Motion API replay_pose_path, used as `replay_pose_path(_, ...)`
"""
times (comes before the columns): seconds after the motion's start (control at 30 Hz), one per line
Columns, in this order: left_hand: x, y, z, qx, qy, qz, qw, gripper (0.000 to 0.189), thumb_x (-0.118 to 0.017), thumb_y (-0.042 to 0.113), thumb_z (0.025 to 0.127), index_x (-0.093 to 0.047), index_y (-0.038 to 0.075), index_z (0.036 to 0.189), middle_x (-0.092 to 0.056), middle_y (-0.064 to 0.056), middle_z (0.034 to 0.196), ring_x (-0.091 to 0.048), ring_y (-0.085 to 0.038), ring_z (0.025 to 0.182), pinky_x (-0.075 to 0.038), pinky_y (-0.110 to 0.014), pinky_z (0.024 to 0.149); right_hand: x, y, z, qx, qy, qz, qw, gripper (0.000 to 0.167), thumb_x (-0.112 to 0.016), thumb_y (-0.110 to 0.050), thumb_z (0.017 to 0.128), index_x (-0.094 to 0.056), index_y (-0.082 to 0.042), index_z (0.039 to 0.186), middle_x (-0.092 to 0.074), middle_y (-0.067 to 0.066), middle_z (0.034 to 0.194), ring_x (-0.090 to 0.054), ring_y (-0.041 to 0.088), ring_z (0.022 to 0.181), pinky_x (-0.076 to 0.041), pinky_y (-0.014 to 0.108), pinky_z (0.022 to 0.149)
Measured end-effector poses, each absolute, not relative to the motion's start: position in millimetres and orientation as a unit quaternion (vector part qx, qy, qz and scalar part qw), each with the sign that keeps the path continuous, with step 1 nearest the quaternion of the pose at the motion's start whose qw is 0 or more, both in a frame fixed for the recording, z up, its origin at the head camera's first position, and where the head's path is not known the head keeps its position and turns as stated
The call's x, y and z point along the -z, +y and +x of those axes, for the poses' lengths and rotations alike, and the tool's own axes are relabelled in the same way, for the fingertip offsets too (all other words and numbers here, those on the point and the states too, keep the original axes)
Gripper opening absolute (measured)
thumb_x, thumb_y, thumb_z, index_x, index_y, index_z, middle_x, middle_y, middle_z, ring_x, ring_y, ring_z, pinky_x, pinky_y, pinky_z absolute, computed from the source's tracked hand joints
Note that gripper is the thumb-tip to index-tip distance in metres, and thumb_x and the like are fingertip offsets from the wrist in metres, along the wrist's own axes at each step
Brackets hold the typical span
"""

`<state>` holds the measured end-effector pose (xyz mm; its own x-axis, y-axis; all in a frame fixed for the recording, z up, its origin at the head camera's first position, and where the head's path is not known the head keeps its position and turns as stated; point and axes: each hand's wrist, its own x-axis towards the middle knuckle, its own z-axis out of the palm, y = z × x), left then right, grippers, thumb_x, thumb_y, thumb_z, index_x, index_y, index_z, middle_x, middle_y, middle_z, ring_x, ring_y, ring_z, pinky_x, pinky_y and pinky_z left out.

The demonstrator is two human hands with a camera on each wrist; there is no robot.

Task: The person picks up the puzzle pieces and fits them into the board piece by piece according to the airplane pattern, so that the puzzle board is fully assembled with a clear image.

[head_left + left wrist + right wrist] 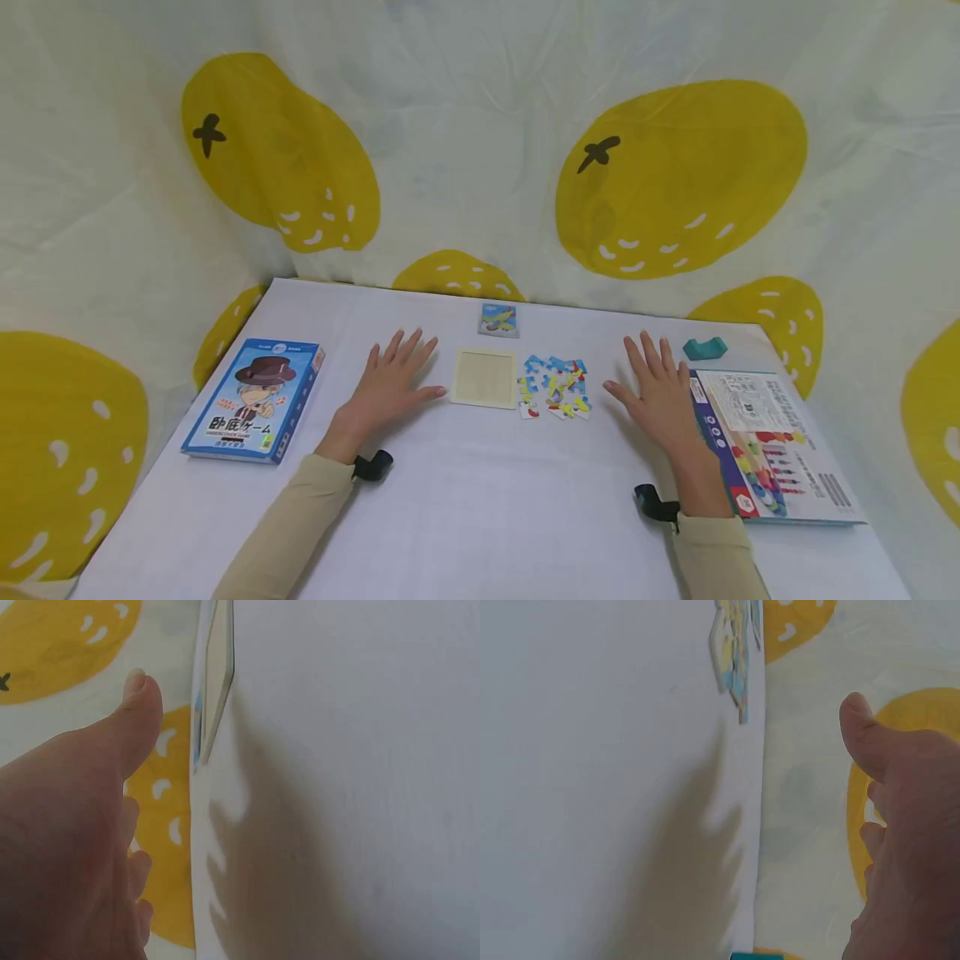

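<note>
My left hand (pixel 393 379) hovers over the white table with its fingers spread, left of a square wooden puzzle tray (pixel 484 378). The tray also shows edge-on in the left wrist view, beyond the thumb (pixel 142 712). To the right of the tray lies a loose heap of jigsaw pieces (pixel 555 387) in blue, yellow, white and red. My right hand (pixel 656 392), fingers also spread, is to the right of that heap and holds nothing. Behind the tray is a small square picture card (pixel 498 320) with a yellow and blue design.
At the left lies a blue game box (pixel 255 400) with a cartoon figure in a hat. A flat box with a colourful print (pixel 780 442) is at the right, partly behind my right wrist. Behind it sits a small teal block (pixel 705 348). A fruit-patterned cloth (pixel 465 167) hangs behind the table.
</note>
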<state>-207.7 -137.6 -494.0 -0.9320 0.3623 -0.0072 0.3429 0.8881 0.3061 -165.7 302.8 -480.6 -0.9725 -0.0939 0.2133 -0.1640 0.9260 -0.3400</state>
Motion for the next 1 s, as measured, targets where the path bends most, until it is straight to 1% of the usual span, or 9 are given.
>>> replay_pose_path(0.13,493.6,-130.1,-210.3,-0.149,0.968,0.194,0.064,0.090,-0.048,0.077,0.087,-0.012,0.037,0.160,-0.006,0.001,0.170,0.001,-0.032,0.157,-0.003,-0.066,0.121,476.7,292.0,-179.4,-0.185,-0.975,0.078,0.093,0.084,-0.059,-0.054,0.094,-0.019,-0.020,0.160,-0.012,0.012,0.168,0.002,0.039,0.155,0.003,0.068,0.119)
replay_pose_path(0.27,492.0,-124.7,-211.7,-0.156,0.963,0.203,0.085,0.091,-0.050,0.076,0.086,-0.012,0.038,0.160,-0.007,0.002,0.170,0.000,-0.031,0.157,-0.004,-0.065,0.122,471.4,274.9,-194.4,-0.172,-0.977,0.088,0.085,0.083,-0.065,-0.047,0.091,-0.026,-0.018,0.158,-0.020,0.014,0.166,-0.005,0.040,0.155,-0.003,0.068,0.119)
replay_pose_path(0.4,491.6,-119.6,-212.0,-0.163,0.958,0.214,0.095,0.091,-0.053,0.073,0.088,-0.014,0.034,0.160,-0.009,0.002,0.169,-0.001,-0.031,0.157,-0.005,-0.065,0.122,469.5,253.3,-207.3,-0.166,-0.978,0.103,0.069,0.079,-0.069,-0.042,0.090,-0.035,-0.012,0.154,-0.032,0.017,0.161,-0.014,0.040,0.153,-0.008,0.066,0.120)
replay_pose_path(0.53,492.4,-113.0,-212.5,-0.166,0.956,0.222,0.101,0.091,-0.054,0.072,0.088,-0.014,0.034,0.160,-0.010,0.004,0.169,-0.002,-0.030,0.157,-0.006,-0.065,0.122,473.1,233.6,-217.8,-0.168,-0.976,0.122,0.058,0.071,-0.074,-0.034,0.088,-0.045,-0.007,0.147,-0.046,0.018,0.151,-0.027,0.040,0.149,-0.013,0.065,0.120)
replay_pose_path(0.63,491.6,-108.1,-213.1,-0.168,0.954,0.225,0.102,0.090,-0.055,0.071,0.088,-0.016,0.033,0.160,-0.013,0.006,0.169,-0.004,-0.029,0.157,-0.006,-0.064,0.122,477.2,220.6,-224.4,-0.166,-0.976,0.130,0.044,0.063,-0.074,-0.031,0.088,-0.053,-0.007,0.142,-0.055,0.017,0.142,-0.038,0.039,0.142,-0.020,0.061,0.120)
replay_pose_path(0.7,491.1,-106.0,-213.2,-0.168,0.954,0.226,0.106,0.090,-0.056,0.070,0.088,-0.017,0.032,0.160,-0.014,0.006,0.168,-0.004,-0.028,0.157,-0.007,-0.064,0.122,478.6,211.8,-227.7,-0.172,-0.976,0.131,0.025,0.058,-0.074,-0.029,0.088,-0.056,-0.007,0.139,-0.057,0.016,0.138,-0.042,0.038,0.137,-0.024,0.058,0.119)
replay_pose_path(0.87,494.7,-103.6,-214.7,-0.159,0.954,0.228,0.110,0.089,-0.058,0.068,0.088,-0.022,0.030,0.159,-0.017,0.007,0.168,-0.006,-0.029,0.157,-0.008,-0.064,0.122,479.3,194.2,-233.6,-0.183,-0.975,0.126,-0.021,0.052,-0.071,-0.024,0.090,-0.059,-0.007,0.137,-0.060,0.014,0.132,-0.047,0.033,0.129,-0.034,0.054,0.114)
replay_pose_path(1.0,499.1,-102.6,-216.0,-0.162,0.953,0.226,0.116,0.085,-0.058,0.066,0.090,-0.024,0.029,0.159,-0.019,0.010,0.167,-0.007,-0.027,0.157,-0.008,-0.062,0.123,481.7,187.6,-237.3,-0.184,-0.975,0.120,-0.031,0.046,-0.071,-0.019,0.089,-0.063,-0.006,0.133,-0.061,0.013,0.126,-0.049,0.031,0.122,-0.039,0.052,0.108)
